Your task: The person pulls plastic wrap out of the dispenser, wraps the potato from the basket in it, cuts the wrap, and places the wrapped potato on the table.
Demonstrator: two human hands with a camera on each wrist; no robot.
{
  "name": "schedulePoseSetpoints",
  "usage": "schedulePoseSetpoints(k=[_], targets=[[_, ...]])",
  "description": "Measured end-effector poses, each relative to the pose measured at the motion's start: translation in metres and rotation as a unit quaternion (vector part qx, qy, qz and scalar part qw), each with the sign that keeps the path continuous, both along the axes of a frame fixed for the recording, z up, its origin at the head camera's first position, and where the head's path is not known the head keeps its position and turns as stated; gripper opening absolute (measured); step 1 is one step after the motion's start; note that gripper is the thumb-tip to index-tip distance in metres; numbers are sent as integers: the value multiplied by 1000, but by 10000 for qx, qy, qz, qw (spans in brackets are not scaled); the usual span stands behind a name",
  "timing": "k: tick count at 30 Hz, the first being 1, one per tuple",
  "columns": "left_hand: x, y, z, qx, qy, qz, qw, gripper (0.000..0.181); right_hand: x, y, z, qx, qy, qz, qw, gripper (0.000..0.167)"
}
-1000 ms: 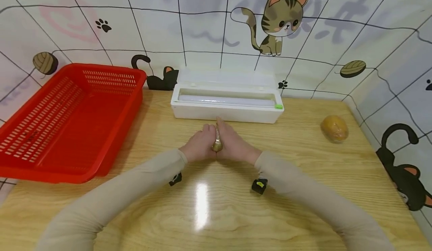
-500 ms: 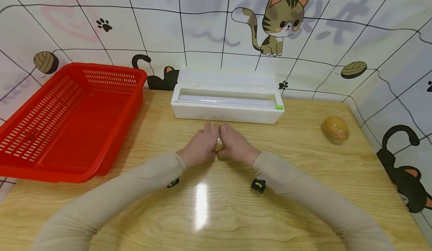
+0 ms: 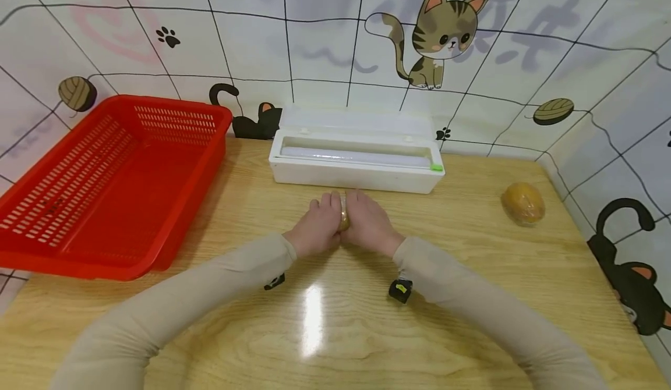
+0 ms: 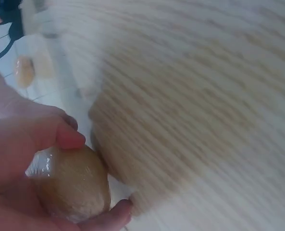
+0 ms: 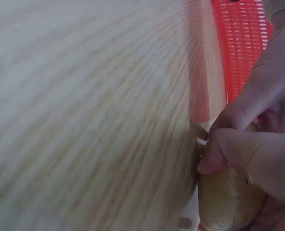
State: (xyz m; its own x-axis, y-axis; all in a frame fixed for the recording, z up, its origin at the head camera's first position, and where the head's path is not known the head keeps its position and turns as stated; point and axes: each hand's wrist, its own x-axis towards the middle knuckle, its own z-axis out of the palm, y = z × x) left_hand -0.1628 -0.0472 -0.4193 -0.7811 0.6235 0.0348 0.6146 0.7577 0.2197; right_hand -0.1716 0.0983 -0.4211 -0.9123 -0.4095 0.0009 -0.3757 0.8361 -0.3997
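Note:
Between both hands is a rounded, tan-brown oval item wrapped in clear cling film (image 4: 77, 185); its exact kind cannot be told. My left hand (image 3: 317, 225) grips it from the left, thumb and fingers curved round it in the left wrist view. From the right, my right hand (image 3: 370, 222) holds it, its thumb pressing near one end in the right wrist view. The head view shows only a thin strip of the item between the hands. Just behind them stands a white cling film dispenser (image 3: 351, 176), lid up, a film roll (image 3: 356, 156) inside.
A red plastic basket (image 3: 157, 236) with slotted sides stands at the left. On the right of the wooden table (image 3: 445, 332) lies a similar yellow-brown item in film (image 3: 523, 203). A cat-patterned wall (image 3: 320, 46) rises behind the table and along its right side.
Both hands have shifted and turned the wrapped item between them. Fingers now cover it more from above than one second ago, when a twisted-looking film strip showed. The view has shifted slightly.

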Motion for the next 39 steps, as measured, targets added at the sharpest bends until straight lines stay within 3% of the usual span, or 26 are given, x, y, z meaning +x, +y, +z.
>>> schedulePoseSetpoints(k=[3, 6, 10, 12, 14, 17, 20, 24, 29, 31, 34, 39], targets=[[0, 0, 2, 141, -306, 238, 9992, 83, 1, 0, 1, 233, -42, -73, 9997, 56], [1, 1, 2, 2, -254, 380, 9990, 85, 2, -1, 2, 530, -32, -162, 9985, 56], [3, 3, -1, -739, 559, 170, 9956, 86, 2, 0, 3, 1065, 300, 21, 9939, 79], [4, 4, -2, -1032, 927, 75, 9903, 87, 1, 1, 2, 989, 472, 311, 9935, 89], [4, 4, -2, -1172, 1086, -4, 9872, 87, -1, 3, -1, 671, 568, 558, 9946, 91], [2, 4, -2, -1008, 709, 39, 9924, 85, -3, 5, -6, 70, 560, 869, 9946, 77], [-1, 5, -2, -278, -8, 384, 9989, 85, -3, 4, -9, -99, 631, 928, 9936, 69], [-7, 3, -5, 516, -663, 664, 9942, 78, -2, 1, -9, 48, 593, 924, 9939, 70], [-12, 1, -7, 814, -802, 281, 9931, 76, 3, 1, -3, 71, 283, 726, 9969, 85], [-13, 0, -6, 919, -787, 127, 9926, 76, 4, 1, -2, 192, 337, 617, 9973, 89], [-14, 0, -6, 960, -806, -21, 9921, 72, 8, 0, -5, 673, 675, 516, 9941, 84], [-16, 3, -7, 1053, -773, -58, 9914, 64, 11, -2, -8, 1387, 1522, 506, 9773, 57]])
